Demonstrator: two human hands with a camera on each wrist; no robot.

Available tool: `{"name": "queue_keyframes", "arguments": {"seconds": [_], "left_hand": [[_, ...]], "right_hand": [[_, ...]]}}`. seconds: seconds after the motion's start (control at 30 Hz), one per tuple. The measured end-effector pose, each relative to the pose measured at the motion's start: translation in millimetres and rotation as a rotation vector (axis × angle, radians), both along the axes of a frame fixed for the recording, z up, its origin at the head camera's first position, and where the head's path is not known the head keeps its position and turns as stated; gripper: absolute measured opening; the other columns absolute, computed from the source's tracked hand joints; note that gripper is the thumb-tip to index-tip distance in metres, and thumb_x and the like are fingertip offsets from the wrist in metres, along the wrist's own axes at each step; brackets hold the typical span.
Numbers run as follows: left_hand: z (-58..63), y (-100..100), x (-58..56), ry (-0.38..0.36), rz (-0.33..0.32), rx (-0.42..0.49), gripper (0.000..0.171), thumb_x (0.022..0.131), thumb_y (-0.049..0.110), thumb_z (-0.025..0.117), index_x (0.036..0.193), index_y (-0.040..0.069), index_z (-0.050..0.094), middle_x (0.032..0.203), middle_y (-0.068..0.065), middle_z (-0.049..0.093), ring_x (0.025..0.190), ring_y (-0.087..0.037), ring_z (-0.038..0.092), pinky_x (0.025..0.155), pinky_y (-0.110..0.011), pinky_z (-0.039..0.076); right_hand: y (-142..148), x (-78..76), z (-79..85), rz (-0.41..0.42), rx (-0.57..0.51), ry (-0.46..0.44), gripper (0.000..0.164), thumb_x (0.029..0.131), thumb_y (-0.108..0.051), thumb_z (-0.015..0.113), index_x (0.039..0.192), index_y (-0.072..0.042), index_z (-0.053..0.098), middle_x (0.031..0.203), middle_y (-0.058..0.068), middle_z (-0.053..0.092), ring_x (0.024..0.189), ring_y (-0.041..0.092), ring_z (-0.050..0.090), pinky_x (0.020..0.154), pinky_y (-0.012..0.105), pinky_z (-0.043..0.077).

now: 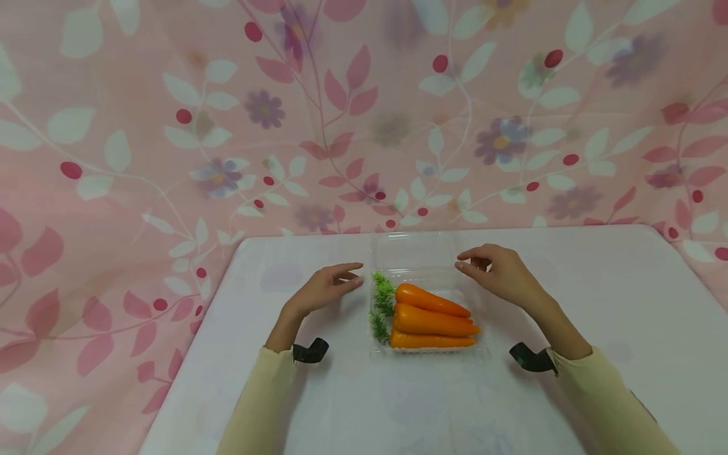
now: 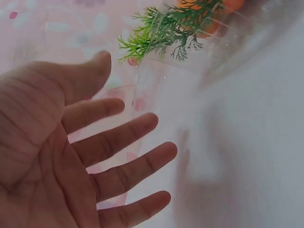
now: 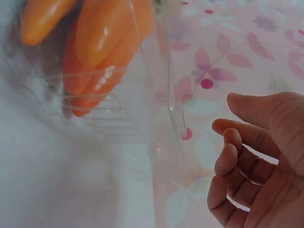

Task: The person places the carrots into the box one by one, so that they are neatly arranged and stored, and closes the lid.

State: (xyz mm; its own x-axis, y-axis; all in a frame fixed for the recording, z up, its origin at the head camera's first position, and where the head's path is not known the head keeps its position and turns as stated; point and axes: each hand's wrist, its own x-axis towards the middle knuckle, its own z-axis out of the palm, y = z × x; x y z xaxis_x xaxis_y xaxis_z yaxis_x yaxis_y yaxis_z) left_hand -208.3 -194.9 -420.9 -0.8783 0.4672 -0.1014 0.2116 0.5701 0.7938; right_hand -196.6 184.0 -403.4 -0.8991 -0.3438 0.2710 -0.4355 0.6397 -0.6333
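On the table stands a clear plastic box [image 1: 428, 351] with its hinged lid [image 1: 414, 251] folded back toward the far edge. Several orange carrots [image 1: 435, 321] lie in it, their green leafy tops [image 1: 382, 303] at the left side. My left hand [image 1: 327, 287] hovers just left of the box, fingers spread and nothing in them, as the left wrist view also shows. To the right of the lid is my right hand [image 1: 491, 272], its fingers loosely bent and holding nothing. A small gap separates each hand from the plastic.
The white tabletop [image 1: 398, 404] extends around the box. Behind it and to the left hangs a pink cloth [image 1: 352, 126] printed with leaves and flowers. A black strap piece [image 1: 311, 351] sits at the left wrist, another black piece [image 1: 531, 358] at the right.
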Motion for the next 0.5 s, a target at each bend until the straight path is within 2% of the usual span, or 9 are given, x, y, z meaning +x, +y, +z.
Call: {"name": "queue_keyframes", "arguments": {"seconds": [0.2, 0.33, 0.5], "left_hand": [[2.4, 10.6, -20.4, -0.021, 0.105, 0.000, 0.047, 0.101, 0.030, 0.059, 0.138, 0.002, 0.056, 0.116, -0.014, 0.068, 0.093, -0.030, 0.070, 0.087, -0.047, 0.052], [0.8, 16.8, -31.9, -0.079, 0.187, 0.009, 0.045, 0.100, 0.033, 0.060, 0.134, 0.003, 0.060, 0.114, -0.015, 0.069, 0.093, -0.030, 0.069, 0.076, -0.043, 0.056], [0.7, 23.6, -43.4, -0.155, 0.298, 0.034, 0.041, 0.099, 0.032, 0.062, 0.126, 0.001, 0.066, 0.111, -0.019, 0.069, 0.094, -0.033, 0.068, 0.074, -0.041, 0.057]], "right_hand": [[4.8, -18.2, -4.2, -0.065, -0.023, -0.057, 0.024, 0.093, -0.024, 0.070, 0.106, -0.004, 0.075, 0.080, 0.003, 0.061, 0.076, 0.021, 0.053, 0.064, 0.031, 0.047], [8.7, -29.8, -7.1, -0.103, -0.008, -0.120, 0.028, 0.093, -0.028, 0.070, 0.106, -0.003, 0.075, 0.081, 0.006, 0.062, 0.075, 0.024, 0.052, 0.061, 0.031, 0.045], [13.7, -40.6, -10.4, -0.140, 0.011, -0.193, 0.034, 0.094, -0.032, 0.068, 0.108, -0.001, 0.074, 0.095, 0.014, 0.067, 0.085, 0.028, 0.058, 0.069, 0.038, 0.049]]}}
